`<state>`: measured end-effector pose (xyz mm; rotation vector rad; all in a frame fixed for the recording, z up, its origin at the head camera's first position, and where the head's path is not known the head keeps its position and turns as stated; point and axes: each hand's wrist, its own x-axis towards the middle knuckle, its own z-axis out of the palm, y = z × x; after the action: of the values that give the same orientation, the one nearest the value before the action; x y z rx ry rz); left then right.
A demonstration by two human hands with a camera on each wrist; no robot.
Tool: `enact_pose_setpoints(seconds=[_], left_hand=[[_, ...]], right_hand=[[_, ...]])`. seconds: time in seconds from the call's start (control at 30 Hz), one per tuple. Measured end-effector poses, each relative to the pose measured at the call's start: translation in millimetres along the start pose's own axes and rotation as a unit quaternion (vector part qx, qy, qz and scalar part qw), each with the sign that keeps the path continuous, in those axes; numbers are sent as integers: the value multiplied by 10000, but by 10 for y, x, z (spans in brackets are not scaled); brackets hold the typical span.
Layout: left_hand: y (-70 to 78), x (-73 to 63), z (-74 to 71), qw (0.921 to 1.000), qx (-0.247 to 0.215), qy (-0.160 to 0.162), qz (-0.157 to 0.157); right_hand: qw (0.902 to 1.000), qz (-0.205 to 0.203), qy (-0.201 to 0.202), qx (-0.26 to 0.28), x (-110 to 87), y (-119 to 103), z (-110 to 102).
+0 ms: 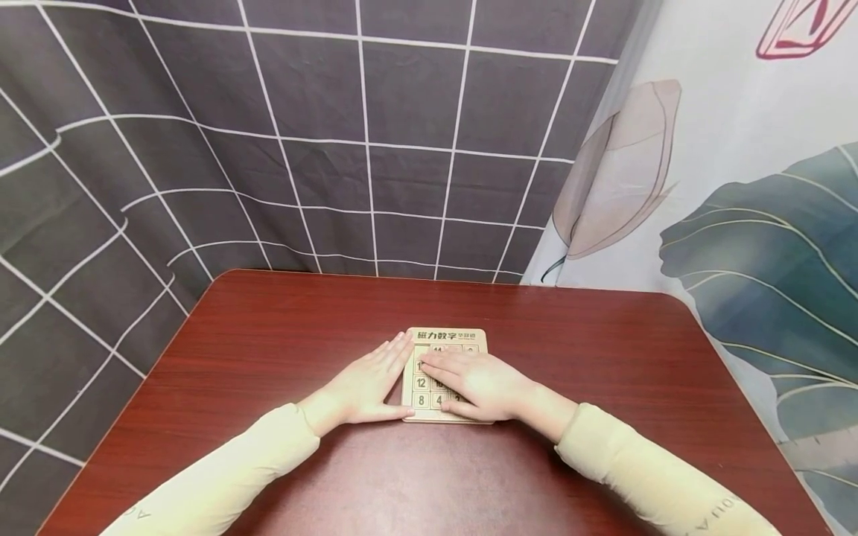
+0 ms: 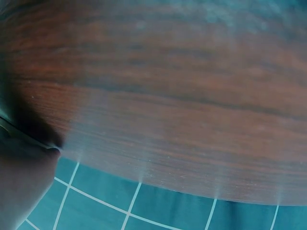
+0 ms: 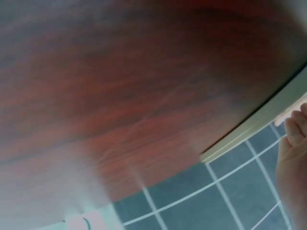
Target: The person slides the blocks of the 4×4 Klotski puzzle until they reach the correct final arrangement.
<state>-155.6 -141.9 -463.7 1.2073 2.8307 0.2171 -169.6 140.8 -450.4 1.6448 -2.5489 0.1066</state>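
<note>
A pale wooden number sliding puzzle lies on the table, its printed heading at the far side. Numbered tiles such as 12, 8 and 4 show in its frame, and the top left slot holds no tile. My left hand rests along the puzzle's left edge, fingers straight and thumb at the near left corner. Across the tiles lies my right hand with extended fingers, hiding much of the grid's right side. The right wrist view catches the puzzle's side edge beside the right fingers.
The dark red wood-grain table extends around the puzzle. Behind it hangs a dark grey curtain with a white grid. A pale curtain with leaf patterns hangs at the right. Cream sleeves cover both forearms.
</note>
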Motion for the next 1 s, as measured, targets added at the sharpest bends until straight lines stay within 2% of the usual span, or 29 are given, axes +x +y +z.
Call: enact_pose_setpoints(seconds=[0.13,0.27,0.63,1.0], left_hand=[[3,7,12,10000,-2,-38,-41],[3,14,21,10000,-46,-25,-34],[6,2,1,10000,-31,23,-4],[19,5,-9,9999,-108,-24,-43]], right_hand=[[9996,242,148,-22,-38,95,-23],[9991,402,88,-36,-75,162,-21],[9990,403,-18,-189,-66,196,59],[9992,309,-112,-218,118,122,78]])
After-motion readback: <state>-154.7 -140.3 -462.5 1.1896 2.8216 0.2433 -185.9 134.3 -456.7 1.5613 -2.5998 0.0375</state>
